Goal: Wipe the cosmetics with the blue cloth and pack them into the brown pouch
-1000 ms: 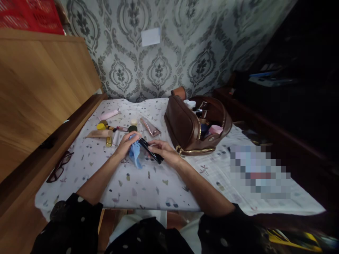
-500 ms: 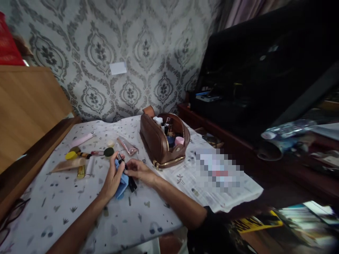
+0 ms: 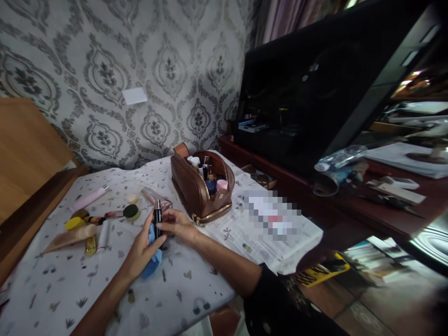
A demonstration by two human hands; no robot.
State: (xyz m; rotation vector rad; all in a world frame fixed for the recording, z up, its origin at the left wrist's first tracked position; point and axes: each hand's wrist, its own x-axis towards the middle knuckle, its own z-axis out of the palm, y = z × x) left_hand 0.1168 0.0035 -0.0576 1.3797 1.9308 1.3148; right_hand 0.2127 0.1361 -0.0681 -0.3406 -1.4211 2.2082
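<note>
Over the cloth-covered table, my left hand (image 3: pixel 144 248) is closed round a slim black cosmetic bottle (image 3: pixel 158 220) with a silvery top, which stands roughly upright. A light-blue cloth (image 3: pixel 152 265) is bunched in the same hand and hangs below it. My right hand (image 3: pixel 179 227) pinches the bottle from the right side, fingertips against its body. Just behind the hands lies a pinkish clear pouch or tube (image 3: pixel 152 196), partly hidden by the bottle. Beyond my right hand stands an open brown cosmetic bag (image 3: pixel 189 186) with several bottles and jars inside.
Left of my hands lie a dark green-lidded jar (image 3: pixel 131 213), a beige tube (image 3: pixel 66 239), a gold-coloured bottle (image 3: pixel 90 245) and a pink tube (image 3: pixel 89 198). A pixelated item (image 3: pixel 271 215) lies at the right. A large black screen (image 3: pixel 297 102) stands beyond the table's right side.
The black bottle has turned from tilted to nearly upright in my hands. My view has swung right, so the table and bag appear further left. Both hands stay on the bottle.
</note>
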